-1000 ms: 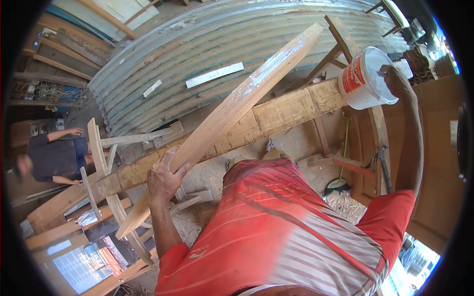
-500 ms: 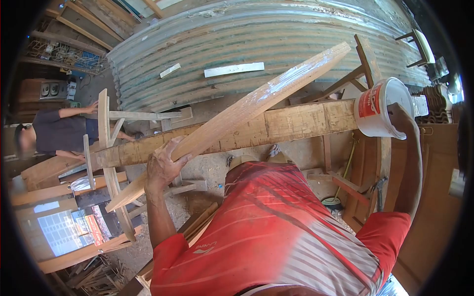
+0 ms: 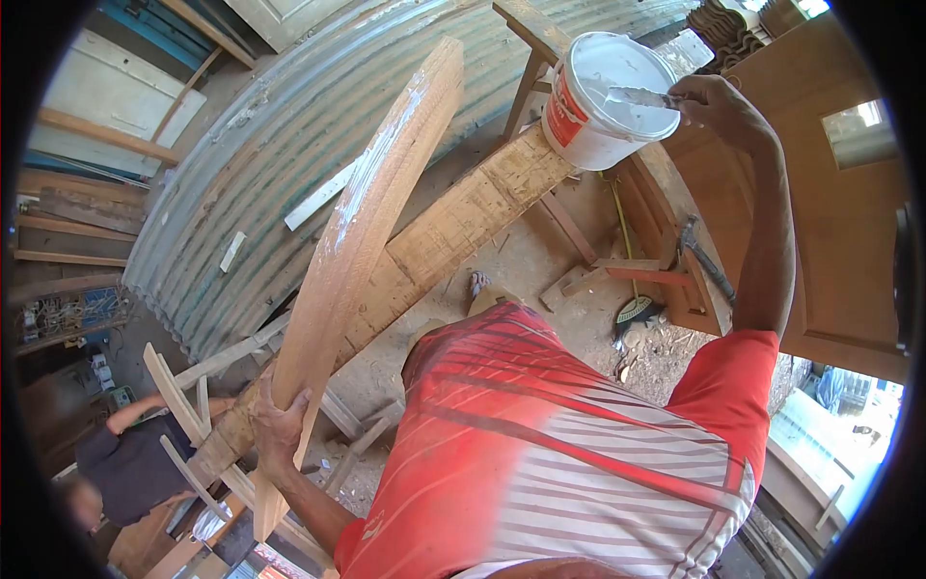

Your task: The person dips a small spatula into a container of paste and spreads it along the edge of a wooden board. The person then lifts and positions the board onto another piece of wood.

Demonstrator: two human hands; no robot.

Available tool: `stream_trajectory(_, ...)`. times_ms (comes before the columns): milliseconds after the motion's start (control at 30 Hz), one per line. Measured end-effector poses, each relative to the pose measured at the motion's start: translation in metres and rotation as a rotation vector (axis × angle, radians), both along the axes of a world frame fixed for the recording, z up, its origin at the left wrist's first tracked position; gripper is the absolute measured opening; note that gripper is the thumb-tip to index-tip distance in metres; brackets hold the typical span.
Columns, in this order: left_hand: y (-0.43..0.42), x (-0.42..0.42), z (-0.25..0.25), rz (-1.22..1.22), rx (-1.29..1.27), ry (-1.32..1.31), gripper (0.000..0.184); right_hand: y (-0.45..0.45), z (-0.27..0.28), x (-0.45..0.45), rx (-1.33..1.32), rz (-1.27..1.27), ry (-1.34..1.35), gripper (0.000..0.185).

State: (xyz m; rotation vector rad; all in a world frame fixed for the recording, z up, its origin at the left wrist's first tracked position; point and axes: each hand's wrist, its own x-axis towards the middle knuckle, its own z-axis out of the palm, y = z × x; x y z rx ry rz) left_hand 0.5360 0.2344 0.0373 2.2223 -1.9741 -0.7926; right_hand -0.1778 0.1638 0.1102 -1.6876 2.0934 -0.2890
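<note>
My left hand [image 3: 280,423] is closed around the lower part of a long wooden plank [image 3: 371,251], whose upper face carries a wet-looking white smear. The plank slants up across a thick wooden beam [image 3: 468,212]. My right hand [image 3: 712,104] grips a putty knife [image 3: 641,96], its blade over the mouth of a white plastic bucket [image 3: 579,140] with a red label. Pale material coats the bucket's inside. The bucket stands on the far right end of the beam.
Corrugated sheets [image 3: 280,183] lie beyond the beam with white offcuts [image 3: 318,198] on them. A co-worker [image 3: 135,463] is at the lower left, near the beam's other end. A hammer [image 3: 704,256] rests on the trestle at right. Wooden doors [image 3: 820,261] stand at the right.
My view has turned to the right. My right hand, earlier reaching inside the bucket, is now at its rim with the putty knife showing. The plank stands steeper in view, still in my left hand.
</note>
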Motion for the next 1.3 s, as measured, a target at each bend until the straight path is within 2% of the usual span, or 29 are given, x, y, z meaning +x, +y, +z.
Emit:
stream_trajectory(67,-0.001,0.004,-0.002,-0.009,0.027,-0.012,0.063,-0.002,0.0,0.011,-0.027,-0.02,0.073,0.026)
stream_trajectory(167,0.0,0.009,-0.005,-0.029,0.031,-0.059,0.062,-0.02,-0.025,0.007,-0.095,0.127,0.278,0.024)
stream_trajectory(300,0.003,0.001,0.002,-0.046,-0.023,-0.012,0.058,-0.072,-0.067,0.013,0.012,0.235,0.646,0.018)
stream_trajectory(400,0.006,0.007,-0.004,-0.049,-0.044,-0.105,0.055,-0.103,-0.143,-0.036,0.074,0.354,0.587,0.017)
stream_trajectory(467,0.008,0.009,-0.007,-0.015,-0.042,-0.077,0.055,-0.101,-0.116,-0.004,0.313,0.455,0.47,0.024)
stream_trajectory(567,0.007,0.003,-0.003,0.015,-0.052,-0.081,0.055,-0.095,-0.098,0.016,0.345,0.376,0.32,0.029)
stream_trajectory(667,0.011,0.006,-0.007,0.018,-0.067,-0.054,0.055,-0.088,-0.116,0.023,0.141,0.403,0.309,0.029)
stream_trajectory(800,0.007,0.006,-0.005,0.004,-0.039,-0.076,0.055,-0.101,-0.115,0.011,0.3,0.413,0.236,0.032)
stream_trajectory(833,0.007,0.004,-0.003,0.017,-0.035,-0.071,0.055,-0.105,-0.107,0.008,0.418,0.38,0.201,0.034)
stream_trajectory(933,0.006,-0.001,-0.001,0.042,-0.027,-0.065,0.054,-0.085,-0.054,0.008,0.354,0.242,0.076,0.034)
stream_trajectory(1033,0.005,0.001,-0.002,0.031,-0.035,-0.062,0.053,-0.053,-0.014,-0.004,0.161,0.119,0.038,0.031)
stream_trajectory(1133,0.003,-0.003,-0.004,0.028,-0.063,0.0,0.053,-0.011,-0.02,-0.016,-0.1,0.059,-0.133,0.03)
stream_trajectory(1300,0.003,-0.006,0.002,0.006,-0.066,-0.007,0.055,0.031,-0.041,-0.009,-0.227,-0.145,-0.332,0.029)
